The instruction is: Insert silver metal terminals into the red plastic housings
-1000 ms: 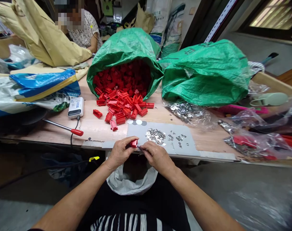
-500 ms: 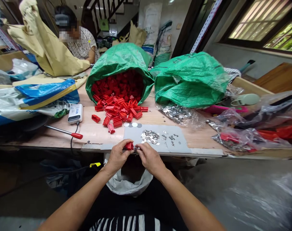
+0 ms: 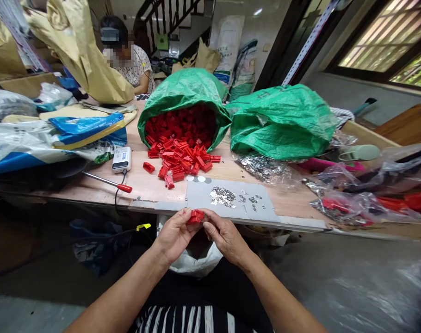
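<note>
Between my hands, just in front of the table edge, is a small red plastic part point(image 3: 195, 216). My left hand point(image 3: 176, 233) pinches it from the left. My right hand point(image 3: 226, 233) has its fingers closed at the part's right side; whatever they grip is too small to name. Small silver metal pieces point(image 3: 222, 197) lie heaped on a grey mat point(image 3: 196, 196), with several loose ones to their right. Beyond the mat, many red parts point(image 3: 182, 157) spill out of an open green sack point(image 3: 186, 85). Below my hands hangs a white bag point(image 3: 196, 263).
A second green sack point(image 3: 283, 122) stands right of the first. On the left are a white device point(image 3: 121, 159) with a cable and a red-tipped rod point(image 3: 108, 181). Plastic bags point(image 3: 363, 203) lie at right. A person point(image 3: 137, 69) sits across the table.
The view has shifted, so the table's contents appear further right. The red part has turned broadside between my hands, and my hands sit slightly lower relative to the table edge.
</note>
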Demonstrator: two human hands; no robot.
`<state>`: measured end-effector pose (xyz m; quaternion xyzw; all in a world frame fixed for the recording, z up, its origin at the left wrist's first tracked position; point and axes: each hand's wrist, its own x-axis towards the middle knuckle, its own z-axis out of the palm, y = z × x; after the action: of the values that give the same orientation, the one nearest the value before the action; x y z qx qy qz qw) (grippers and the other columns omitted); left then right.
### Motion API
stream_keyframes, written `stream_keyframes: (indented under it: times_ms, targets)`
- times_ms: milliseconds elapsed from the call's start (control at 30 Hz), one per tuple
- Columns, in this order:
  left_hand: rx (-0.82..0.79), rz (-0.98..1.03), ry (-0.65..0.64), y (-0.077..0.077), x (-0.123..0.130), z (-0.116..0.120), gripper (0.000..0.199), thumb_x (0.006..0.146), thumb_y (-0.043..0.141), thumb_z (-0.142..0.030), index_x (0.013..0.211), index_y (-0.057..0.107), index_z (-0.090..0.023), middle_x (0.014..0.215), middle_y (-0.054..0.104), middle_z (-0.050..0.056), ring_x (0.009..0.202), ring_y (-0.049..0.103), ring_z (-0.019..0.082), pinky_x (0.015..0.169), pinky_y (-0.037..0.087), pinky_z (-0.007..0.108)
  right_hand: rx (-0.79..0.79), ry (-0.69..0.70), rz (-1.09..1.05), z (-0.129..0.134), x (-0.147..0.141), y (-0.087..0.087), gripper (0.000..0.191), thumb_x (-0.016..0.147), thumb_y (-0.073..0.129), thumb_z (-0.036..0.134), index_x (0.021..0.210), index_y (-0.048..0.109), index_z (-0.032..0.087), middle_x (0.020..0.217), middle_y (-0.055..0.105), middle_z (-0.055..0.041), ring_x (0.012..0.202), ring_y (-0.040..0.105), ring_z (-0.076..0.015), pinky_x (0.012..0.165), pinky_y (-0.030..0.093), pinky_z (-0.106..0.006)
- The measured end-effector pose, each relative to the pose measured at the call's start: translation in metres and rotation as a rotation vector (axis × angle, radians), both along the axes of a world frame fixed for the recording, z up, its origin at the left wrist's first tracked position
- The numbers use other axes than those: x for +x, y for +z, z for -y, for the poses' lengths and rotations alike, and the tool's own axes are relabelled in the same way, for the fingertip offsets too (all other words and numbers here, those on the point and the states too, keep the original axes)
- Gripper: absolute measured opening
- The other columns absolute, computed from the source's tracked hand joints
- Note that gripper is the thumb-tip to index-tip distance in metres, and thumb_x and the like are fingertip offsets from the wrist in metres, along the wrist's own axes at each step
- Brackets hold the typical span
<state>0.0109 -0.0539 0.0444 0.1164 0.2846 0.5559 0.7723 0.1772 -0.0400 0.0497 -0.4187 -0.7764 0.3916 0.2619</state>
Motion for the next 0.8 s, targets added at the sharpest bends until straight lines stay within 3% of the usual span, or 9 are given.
stream_keyframes:
  times_ms: [233, 533, 700, 800]
  targets:
    - [-0.167, 0.134, 0.017, 0.0019, 0.0009, 0.0042, 0.015, 0.088, 0.054, -0.018, 0.084, 0.065, -0.010, 0.082, 0.072, 0.008, 0.080, 0.070, 0.018, 0.087, 0.053, 0.032, 0.014, 0.023, -0.034, 0.0013, -0.0036, 0.0041, 0.038, 0.096, 0.040, 0.035, 0.131, 0.048, 0.023, 0.062, 0.055, 0.0028, 0.057, 0.053, -0.0131, 0.059, 0.042, -0.024]
    - [-0.224, 0.200, 0.046, 0.0036, 0.0036, 0.0052, 0.026, 0.092, 0.044, -0.016, 0.081, 0.066, -0.008, 0.078, 0.073, 0.009, 0.074, 0.071, 0.017, 0.085, 0.054, 0.033, 0.057, 0.000, 0.005, -0.0002, -0.0047, 0.0034, 0.035, 0.096, 0.041, 0.037, 0.125, 0.053, 0.024, 0.066, 0.060, 0.0008, 0.059, 0.055, -0.0138, 0.060, 0.043, -0.025]
    - [-0.251, 0.204, 0.064, 0.0019, 0.0039, 0.0052, 0.024, 0.092, 0.045, -0.016, 0.081, 0.065, -0.007, 0.079, 0.072, 0.009, 0.075, 0.070, 0.017, 0.085, 0.055, 0.033, 0.064, 0.018, 0.024, -0.0024, -0.0043, 0.0005, 0.035, 0.096, 0.041, 0.037, 0.125, 0.054, 0.023, 0.073, 0.065, -0.0006, 0.060, 0.056, -0.0135, 0.061, 0.044, -0.024]
    - [-0.245, 0.199, 0.087, 0.0010, 0.0045, 0.0063, 0.023, 0.091, 0.046, -0.016, 0.083, 0.065, -0.006, 0.081, 0.072, 0.011, 0.076, 0.070, 0.018, 0.087, 0.054, 0.035, 0.095, 0.022, 0.044, -0.0039, -0.0056, 0.0001, 0.033, 0.095, 0.041, 0.036, 0.123, 0.055, 0.024, 0.087, 0.068, -0.0030, 0.072, 0.062, -0.0153, 0.069, 0.046, -0.025]
